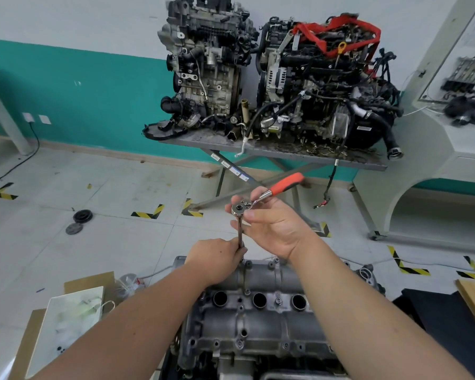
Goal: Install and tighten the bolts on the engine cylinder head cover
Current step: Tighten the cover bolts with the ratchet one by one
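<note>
At the far edge of the cylinder head cover (258, 305): one ratchet (261, 200), orange handle, on one long extension bar (240, 234). Left hand (217, 259) grips the bar's lower end; right hand (269, 218) pinches the ratchet head. Keep the bar upright and seated squarely. Bolt hidden. Two engines (280, 78) stand behind.
</note>
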Tool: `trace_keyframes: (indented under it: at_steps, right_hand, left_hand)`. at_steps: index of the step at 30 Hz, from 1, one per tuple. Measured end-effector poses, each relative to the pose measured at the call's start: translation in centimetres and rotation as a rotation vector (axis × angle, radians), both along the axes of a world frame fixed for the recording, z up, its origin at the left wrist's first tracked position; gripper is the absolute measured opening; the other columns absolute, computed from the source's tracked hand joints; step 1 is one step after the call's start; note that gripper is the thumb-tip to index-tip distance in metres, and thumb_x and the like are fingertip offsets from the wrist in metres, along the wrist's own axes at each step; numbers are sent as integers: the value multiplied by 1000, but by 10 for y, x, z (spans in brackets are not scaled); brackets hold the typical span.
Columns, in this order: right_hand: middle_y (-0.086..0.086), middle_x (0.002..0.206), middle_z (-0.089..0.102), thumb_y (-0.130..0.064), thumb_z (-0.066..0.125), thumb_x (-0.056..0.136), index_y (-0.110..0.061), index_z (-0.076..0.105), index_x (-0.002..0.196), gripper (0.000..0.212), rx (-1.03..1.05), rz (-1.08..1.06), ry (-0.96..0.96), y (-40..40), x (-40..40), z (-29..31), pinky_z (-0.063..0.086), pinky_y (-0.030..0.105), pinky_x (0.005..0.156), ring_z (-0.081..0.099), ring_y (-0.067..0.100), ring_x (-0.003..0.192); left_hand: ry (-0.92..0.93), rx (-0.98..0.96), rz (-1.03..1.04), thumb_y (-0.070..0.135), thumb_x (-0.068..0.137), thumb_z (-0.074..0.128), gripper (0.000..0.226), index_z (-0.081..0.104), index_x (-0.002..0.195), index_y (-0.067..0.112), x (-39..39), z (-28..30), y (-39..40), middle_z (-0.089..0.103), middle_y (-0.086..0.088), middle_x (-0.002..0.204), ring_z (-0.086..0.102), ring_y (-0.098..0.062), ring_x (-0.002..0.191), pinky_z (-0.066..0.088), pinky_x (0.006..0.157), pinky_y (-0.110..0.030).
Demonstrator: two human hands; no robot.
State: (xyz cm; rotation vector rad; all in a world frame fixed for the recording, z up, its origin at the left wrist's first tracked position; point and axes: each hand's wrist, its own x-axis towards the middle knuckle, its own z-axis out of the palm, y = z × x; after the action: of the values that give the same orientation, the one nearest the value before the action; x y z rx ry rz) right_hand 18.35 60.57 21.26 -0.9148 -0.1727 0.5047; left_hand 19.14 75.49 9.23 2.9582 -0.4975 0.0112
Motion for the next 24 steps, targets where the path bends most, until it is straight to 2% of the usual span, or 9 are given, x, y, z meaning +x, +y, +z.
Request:
trace_keyframes:
  at_steps: [7, 10, 12, 15, 17, 19, 20, 23, 24]
  right_hand:
    - [3, 94, 73, 16, 65, 77, -22, 67, 64, 40, 33, -454, -134, 37, -17, -14, 54, 24, 75, 69, 19, 84]
    - [-4, 109, 73, 0, 70, 87, -25, 72, 79, 26, -312, -723, -505, 42, -27, -28, 52, 18, 84, 69, 9, 102]
    - [3, 116, 71, 0, 70, 86, -12, 73, 86, 13, -546, -792, -895, 34, -26, -31, 51, 29, 94, 65, 18, 116]
    - [15, 118, 70, 12, 75, 75, -2, 70, 79, 16, -992, -665, -1468, 20, -13, -21, 45, 52, 102, 58, 38, 126]
    - [10, 107, 73, 9, 61, 76, -7, 69, 80, 18, -1294, -523, -1667, 17, -9, -4, 42, 59, 104, 64, 34, 118]
    - [6, 91, 67, -2, 37, 80, -11, 68, 83, 32, -1616, -367, -1747, 20, -6, 16, 35, 63, 109, 66, 31, 100]
    - [5, 88, 63, -6, 31, 82, -13, 66, 85, 36, -1773, -253, -1751, 23, -7, 26, 29, 64, 113, 62, 31, 94]
    - [2, 98, 60, -13, 42, 91, -21, 62, 97, 23, -2095, 94, -1706, 37, -7, 46, 14, 66, 116, 54, 30, 102]
    - [1, 101, 61, -15, 47, 92, -23, 62, 99, 18, -2141, 175, -1693, 41, -6, 51, 17, 64, 114, 54, 29, 104]
  left_hand:
    - [30, 12, 40, 50, 102, 22, 41, 50, 98, 21, -2, 5, 1, 68, -2, 85, 57, -27, 67, 36, 58, -34]
    - [44, 29, 49, 41, 101, 29, 30, 50, 94, 21, -4, 9, 0, 69, -4, 90, 62, -29, 74, 36, 61, -33]
    - [68, 85, 63, 34, 100, 34, 19, 41, 86, 24, -6, 15, -5, 69, -6, 95, 66, -30, 83, 38, 63, -33]
    - [152, 27, 133, 24, 98, 42, 17, 55, 101, 14, -4, 12, -2, 69, -11, 102, 66, -31, 91, 48, 72, -36]
    - [321, -340, 242, 17, 100, 50, 28, 60, 122, 3, 1, 3, 3, 66, -20, 119, 65, -32, 108, 53, 90, -40]
    - [365, -702, 246, 17, 103, 50, 35, 55, 135, 3, 0, -1, -1, 59, -21, 133, 65, -10, 109, 51, 86, -17]
    - [267, -721, 177, 20, 105, 44, 37, 51, 138, 5, -2, -1, -5, 57, -20, 137, 63, -1, 106, 48, 82, -11]
    - [-56, -119, -4, 54, 95, 12, 52, 55, 115, 32, 3, -10, -2, 64, -9, 118, 64, -24, 96, 44, 72, -32]
    - [-53, -78, 13, 61, 90, 8, 50, 51, 99, 38, 4, -12, 0, 64, -6, 108, 63, -27, 87, 40, 67, -34]
